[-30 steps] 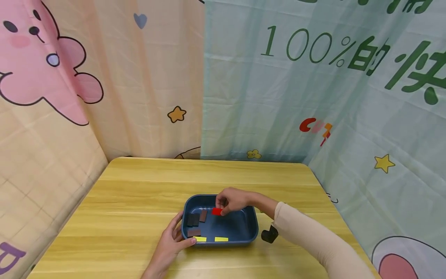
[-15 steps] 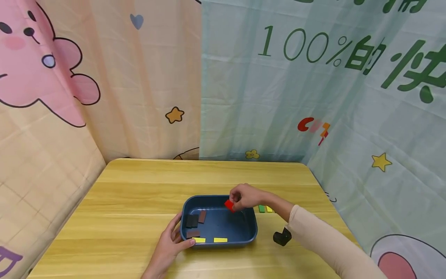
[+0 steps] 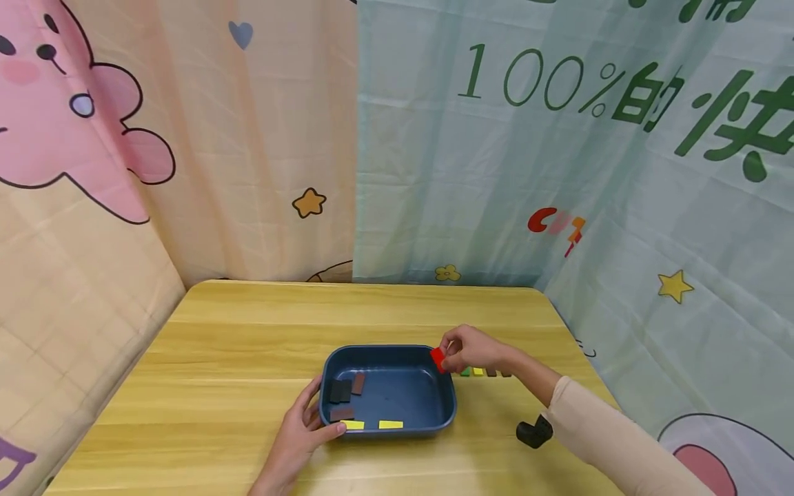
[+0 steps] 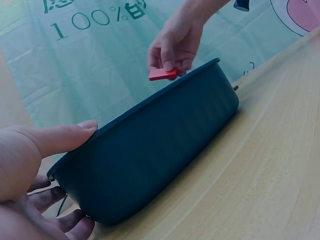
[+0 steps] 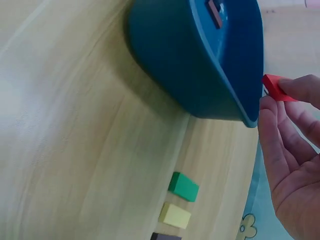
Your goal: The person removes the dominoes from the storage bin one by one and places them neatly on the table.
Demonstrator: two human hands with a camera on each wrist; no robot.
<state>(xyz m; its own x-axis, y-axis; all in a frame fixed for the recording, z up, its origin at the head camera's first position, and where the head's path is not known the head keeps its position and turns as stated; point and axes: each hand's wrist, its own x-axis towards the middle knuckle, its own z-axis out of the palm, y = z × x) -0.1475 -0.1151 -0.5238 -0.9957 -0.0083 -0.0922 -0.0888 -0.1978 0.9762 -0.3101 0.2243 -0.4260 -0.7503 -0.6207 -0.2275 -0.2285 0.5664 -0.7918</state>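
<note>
My left hand [image 3: 294, 434] holds the left end of a dark blue plastic tub [image 3: 422, 432], thumb on the rim and fingers against the outer wall. Over the tub's right back corner, my right hand [image 3: 474, 348] pinches a red block [image 3: 438, 358] between thumb and fingers. In the right wrist view the red block [image 5: 274, 87] is just beyond the tub's rim. Inside the tub, at the left, are black blocks [image 3: 340, 391] and two brown blocks [image 3: 358, 384]. Two yellow blocks [image 3: 391, 425] lie along its front side.
To the tub's right, a row on the wooden table [image 3: 248, 331] has a green block [image 5: 184, 187], a yellow block [image 5: 175, 215] and dark blocks [image 3: 491, 373], partly hidden by my right arm. A black device [image 3: 535, 432] shows beneath the right sleeve. Printed curtains [image 3: 409, 138] surround the table.
My right hand has carried the red block rightward, from above the tub's middle to its right back corner. The row of blocks beyond has come into sight. My left hand keeps its hold.
</note>
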